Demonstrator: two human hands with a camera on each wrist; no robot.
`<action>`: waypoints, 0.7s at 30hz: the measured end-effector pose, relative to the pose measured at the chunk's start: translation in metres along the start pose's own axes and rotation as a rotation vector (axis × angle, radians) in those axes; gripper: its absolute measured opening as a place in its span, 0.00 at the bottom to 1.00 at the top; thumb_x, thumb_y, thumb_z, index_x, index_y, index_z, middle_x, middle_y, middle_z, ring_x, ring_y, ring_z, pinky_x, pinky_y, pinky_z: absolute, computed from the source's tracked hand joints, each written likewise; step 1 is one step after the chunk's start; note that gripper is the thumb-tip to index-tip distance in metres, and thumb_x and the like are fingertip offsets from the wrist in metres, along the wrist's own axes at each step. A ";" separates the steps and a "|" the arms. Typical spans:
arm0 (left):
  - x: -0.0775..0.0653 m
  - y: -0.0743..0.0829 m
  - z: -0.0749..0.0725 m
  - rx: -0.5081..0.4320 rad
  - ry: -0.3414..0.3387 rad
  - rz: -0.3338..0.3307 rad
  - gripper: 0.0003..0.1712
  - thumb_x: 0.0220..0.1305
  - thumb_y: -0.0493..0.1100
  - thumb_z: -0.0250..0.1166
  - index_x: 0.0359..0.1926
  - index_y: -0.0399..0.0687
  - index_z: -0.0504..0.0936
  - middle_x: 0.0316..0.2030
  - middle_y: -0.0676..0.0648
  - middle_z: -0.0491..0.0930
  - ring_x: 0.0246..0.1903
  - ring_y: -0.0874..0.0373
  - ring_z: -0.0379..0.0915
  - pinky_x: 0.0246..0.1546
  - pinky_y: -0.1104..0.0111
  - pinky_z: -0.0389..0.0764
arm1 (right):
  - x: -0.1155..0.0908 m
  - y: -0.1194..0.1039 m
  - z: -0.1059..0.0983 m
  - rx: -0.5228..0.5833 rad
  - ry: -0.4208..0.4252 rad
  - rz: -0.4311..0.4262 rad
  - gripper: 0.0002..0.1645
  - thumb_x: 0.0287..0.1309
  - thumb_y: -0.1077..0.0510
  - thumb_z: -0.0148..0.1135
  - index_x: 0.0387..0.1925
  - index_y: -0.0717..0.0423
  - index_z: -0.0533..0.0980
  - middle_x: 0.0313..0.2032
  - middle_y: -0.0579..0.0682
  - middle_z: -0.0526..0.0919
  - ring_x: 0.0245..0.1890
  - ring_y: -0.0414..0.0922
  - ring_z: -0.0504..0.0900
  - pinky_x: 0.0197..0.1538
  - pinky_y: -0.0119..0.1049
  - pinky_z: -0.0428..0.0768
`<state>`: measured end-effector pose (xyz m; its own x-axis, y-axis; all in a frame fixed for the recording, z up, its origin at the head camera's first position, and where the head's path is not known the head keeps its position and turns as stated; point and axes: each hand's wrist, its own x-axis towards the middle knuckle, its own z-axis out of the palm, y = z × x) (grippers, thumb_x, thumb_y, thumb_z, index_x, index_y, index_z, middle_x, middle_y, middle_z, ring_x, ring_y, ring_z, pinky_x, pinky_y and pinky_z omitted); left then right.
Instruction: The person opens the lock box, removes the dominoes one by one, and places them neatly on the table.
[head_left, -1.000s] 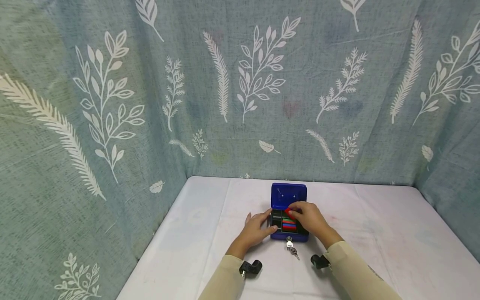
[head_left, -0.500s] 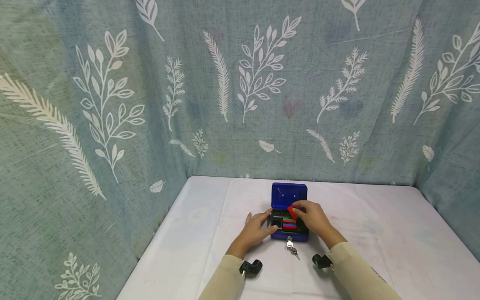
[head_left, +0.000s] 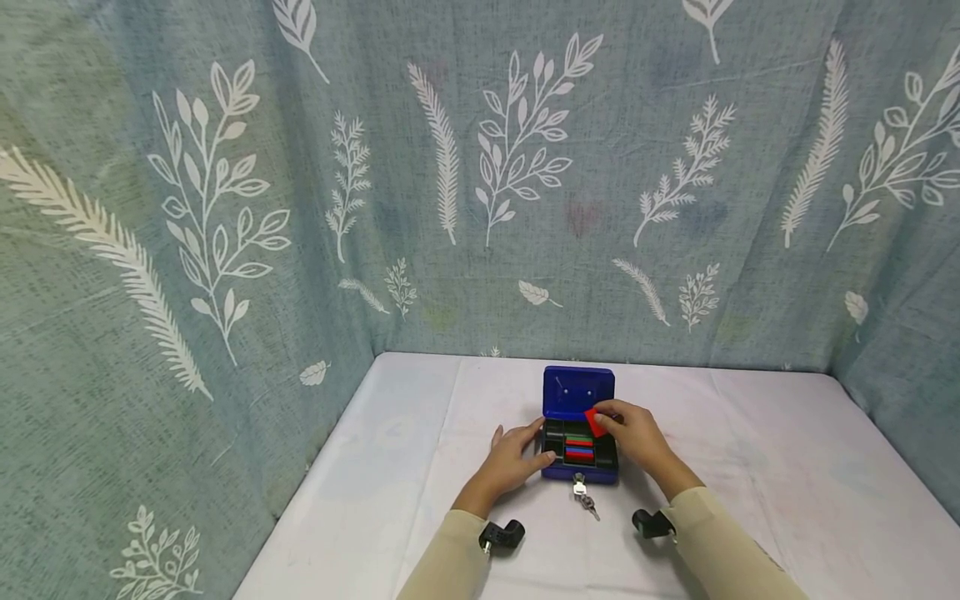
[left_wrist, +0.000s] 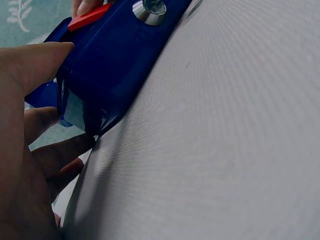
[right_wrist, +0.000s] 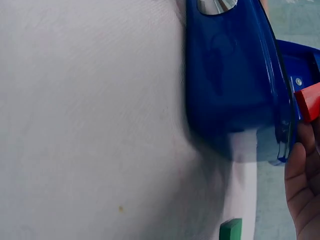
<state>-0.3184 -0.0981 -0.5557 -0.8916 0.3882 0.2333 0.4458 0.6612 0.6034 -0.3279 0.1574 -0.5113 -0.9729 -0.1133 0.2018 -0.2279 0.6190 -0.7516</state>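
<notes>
A blue metal cash box [head_left: 558,473] stands on the table with its lid [head_left: 577,390] raised. Inside it, a black tray [head_left: 604,457] carries several thin coloured blocks [head_left: 579,454] in green, red and blue in its middle compartment. My left hand [head_left: 513,457] holds the box at its left side, thumb over the rim and fingers against the outer wall, as the left wrist view shows. Between thumb and fingers, my right hand [head_left: 632,429] pinches a flat red block [head_left: 595,422] above the tray's back right part.
Keys [head_left: 583,497] hang from the lock at the box's front. In the right wrist view, a green block [right_wrist: 231,230] lies on the white tablecloth [right_wrist: 100,125] beyond the box's side. A patterned curtain [head_left: 525,275] closes off the back and sides.
My right hand has moved to the right with the red block, from over the middle compartment to over the tray's right part. The left hand stays put on the box.
</notes>
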 end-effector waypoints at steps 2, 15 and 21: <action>0.000 -0.001 0.001 0.001 0.001 0.002 0.40 0.62 0.62 0.61 0.71 0.53 0.66 0.61 0.48 0.75 0.62 0.50 0.67 0.68 0.43 0.41 | 0.000 0.002 -0.001 0.011 0.002 -0.004 0.15 0.64 0.55 0.62 0.50 0.57 0.81 0.42 0.50 0.84 0.40 0.47 0.80 0.46 0.46 0.80; 0.000 -0.001 0.001 0.000 -0.002 -0.003 0.40 0.61 0.61 0.61 0.72 0.53 0.66 0.61 0.48 0.75 0.62 0.50 0.67 0.69 0.43 0.41 | -0.006 0.008 -0.005 0.031 -0.004 0.017 0.16 0.65 0.55 0.62 0.51 0.58 0.80 0.39 0.50 0.83 0.34 0.44 0.80 0.34 0.37 0.79; 0.001 -0.002 0.001 0.003 0.001 0.004 0.40 0.61 0.61 0.61 0.72 0.53 0.66 0.61 0.48 0.75 0.62 0.49 0.67 0.68 0.43 0.41 | -0.009 0.009 -0.010 0.036 -0.005 0.044 0.17 0.65 0.55 0.61 0.52 0.58 0.79 0.40 0.52 0.83 0.34 0.45 0.81 0.34 0.37 0.79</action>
<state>-0.3199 -0.0984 -0.5574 -0.8900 0.3899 0.2364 0.4494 0.6619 0.6000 -0.3207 0.1717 -0.5135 -0.9821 -0.0903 0.1652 -0.1862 0.5947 -0.7821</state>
